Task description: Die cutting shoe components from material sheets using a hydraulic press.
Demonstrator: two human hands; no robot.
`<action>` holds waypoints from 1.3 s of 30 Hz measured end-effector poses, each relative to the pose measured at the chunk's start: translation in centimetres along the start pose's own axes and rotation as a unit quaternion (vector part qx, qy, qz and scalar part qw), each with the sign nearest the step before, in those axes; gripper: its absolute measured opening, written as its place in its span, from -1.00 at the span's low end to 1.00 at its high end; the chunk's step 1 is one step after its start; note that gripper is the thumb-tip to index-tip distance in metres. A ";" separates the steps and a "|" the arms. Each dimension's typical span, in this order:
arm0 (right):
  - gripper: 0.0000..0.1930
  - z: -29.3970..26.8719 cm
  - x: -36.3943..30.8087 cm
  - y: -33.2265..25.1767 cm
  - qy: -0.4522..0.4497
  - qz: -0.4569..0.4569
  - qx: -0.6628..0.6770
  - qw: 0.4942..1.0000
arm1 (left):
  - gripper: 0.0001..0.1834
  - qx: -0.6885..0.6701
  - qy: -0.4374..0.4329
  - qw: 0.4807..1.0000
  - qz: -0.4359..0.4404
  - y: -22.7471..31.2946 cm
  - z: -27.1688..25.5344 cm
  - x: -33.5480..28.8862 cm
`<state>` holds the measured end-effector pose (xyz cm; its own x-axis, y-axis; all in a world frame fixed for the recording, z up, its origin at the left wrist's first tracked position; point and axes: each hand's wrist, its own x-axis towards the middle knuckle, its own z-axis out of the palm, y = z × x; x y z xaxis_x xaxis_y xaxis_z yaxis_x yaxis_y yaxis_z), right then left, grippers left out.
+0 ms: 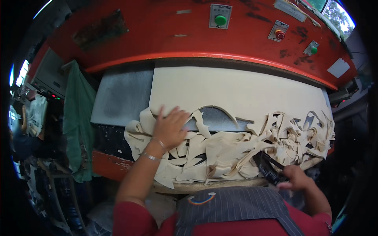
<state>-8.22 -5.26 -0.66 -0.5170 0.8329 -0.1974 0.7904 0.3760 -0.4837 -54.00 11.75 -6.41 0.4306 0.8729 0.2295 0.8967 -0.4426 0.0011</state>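
Note:
A wide cream sheet (pixel 236 88) of thin, soft-looking material lies across the grey metal bed of a red press. Its near edge has curved cut-outs and breaks into a heap of ragged cream offcuts (pixel 224 151). On the left part of that edge rests my left hand (pixel 171 126), fingers spread, holding nothing. My right hand (pixel 297 177) grips a black frame-like cutting die (pixel 268 169) at the near right of the heap. The die is tilted, and its far end touches the offcuts.
Above the sheet spans the red press beam (pixel 157 37), with a green button (pixel 220 20), a red knob (pixel 279 35) and another green button (pixel 314 50). Bare metal bed (pixel 120 94) shows at left. A green cloth (pixel 76 122) hangs beside it. A wooden edge (pixel 173 188) runs in front of me.

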 end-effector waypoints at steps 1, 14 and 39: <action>-0.50 -2.1 0.2 -2.0 -0.026 0.098 0.102 0.990 | -0.54 -0.097 -0.057 0.993 0.036 0.6 -0.4 0.3; -0.39 -15.4 17.3 -14.9 -0.077 -0.112 -0.012 0.991 | -0.36 -0.091 -0.237 0.966 -0.052 1.2 -2.5 -10.6; -0.20 4.7 35.0 -6.9 0.352 0.040 -0.005 0.935 | -0.29 -0.305 0.096 0.922 -0.218 -13.2 4.6 6.9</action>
<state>-33.34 19.34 -8.24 -0.1145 0.9177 0.3803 0.8215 0.3028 -0.4832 -62.40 24.60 -9.35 -0.0356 0.9687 0.2457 0.7303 -0.1426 0.6680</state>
